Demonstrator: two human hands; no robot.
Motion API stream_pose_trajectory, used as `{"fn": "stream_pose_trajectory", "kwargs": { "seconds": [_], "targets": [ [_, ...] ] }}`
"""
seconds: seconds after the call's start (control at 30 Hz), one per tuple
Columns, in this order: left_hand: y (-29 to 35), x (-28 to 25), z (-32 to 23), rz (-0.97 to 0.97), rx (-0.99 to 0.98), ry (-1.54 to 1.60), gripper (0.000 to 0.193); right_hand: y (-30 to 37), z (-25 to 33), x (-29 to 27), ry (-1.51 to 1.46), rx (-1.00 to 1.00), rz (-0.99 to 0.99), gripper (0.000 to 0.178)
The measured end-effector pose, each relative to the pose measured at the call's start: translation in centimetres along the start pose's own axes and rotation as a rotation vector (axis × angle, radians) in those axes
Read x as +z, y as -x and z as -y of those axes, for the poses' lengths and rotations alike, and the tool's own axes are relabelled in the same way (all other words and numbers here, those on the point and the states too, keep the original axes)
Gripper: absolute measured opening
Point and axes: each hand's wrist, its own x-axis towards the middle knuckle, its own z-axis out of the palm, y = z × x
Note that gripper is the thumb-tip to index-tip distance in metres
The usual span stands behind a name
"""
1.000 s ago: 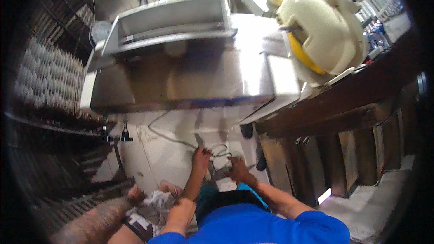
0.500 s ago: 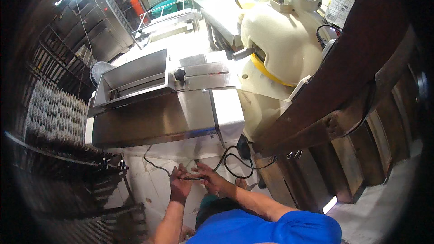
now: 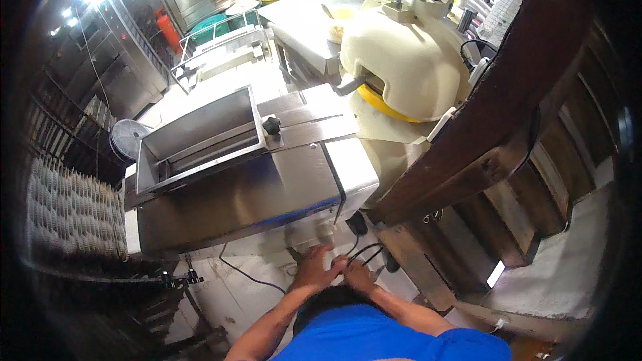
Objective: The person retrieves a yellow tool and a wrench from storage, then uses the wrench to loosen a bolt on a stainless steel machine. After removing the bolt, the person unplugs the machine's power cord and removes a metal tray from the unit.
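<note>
A thin black power cable (image 3: pixel 254 279) runs from under the steel machine towards my left wrist, and its loop (image 3: pixel 366 249) bends beyond my right hand. My left hand (image 3: pixel 313 270) has partly curled fingers around a stretch of this cable, mostly hidden by the hand itself. Close against its thumb, my right hand (image 3: pixel 359 277) is closed on the cable near the loop. Both hands are low in front of the metal-bodied machine (image 3: pixel 247 204), which has an open rectangular hopper (image 3: pixel 200 140) and a black knob (image 3: pixel 271 126) on top.
A large cream machine (image 3: pixel 404 60) with a yellow band stands right of the steel one. Dark wooden stairs (image 3: pixel 495 220) slope down along my right. Stacked racks (image 3: pixel 70 204) stand at the left. Farther back are a steel table (image 3: pixel 321 10) and a red cylinder (image 3: pixel 168 30).
My hands have moved right and drawn together, and the cable stretch between them no longer shows. The view has shifted, with the steel machine now appearing nearer.
</note>
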Motion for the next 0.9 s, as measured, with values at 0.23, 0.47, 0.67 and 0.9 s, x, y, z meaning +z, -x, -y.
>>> {"fn": "stream_pose_trajectory", "kwargs": {
  "seconds": [0.23, 0.47, 0.67, 0.9],
  "targets": [
    [-3.2, 7.3, -1.7, 0.567, 0.127, 0.304, 0.037, -1.3, -13.5, 2.6, 0.485, -0.364, 0.212, 0.042],
    [0.9, -2.2, -3.6, 0.433, 0.014, 0.559, 0.023, 4.6, -0.7, -1.7, -1.359, 0.01, 0.175, 0.064],
    [3.5, -5.5, 2.2, 0.441, 0.001, 0.585, 0.026, 2.8, -4.6, -7.3, -1.839, 0.05, -0.408, 0.028],
    [0.6, -2.4, 4.7, 0.544, 0.045, 0.516, 0.038, 0.7, -0.1, -6.3, -1.179, 0.045, -0.532, 0.025]
  ]
}}
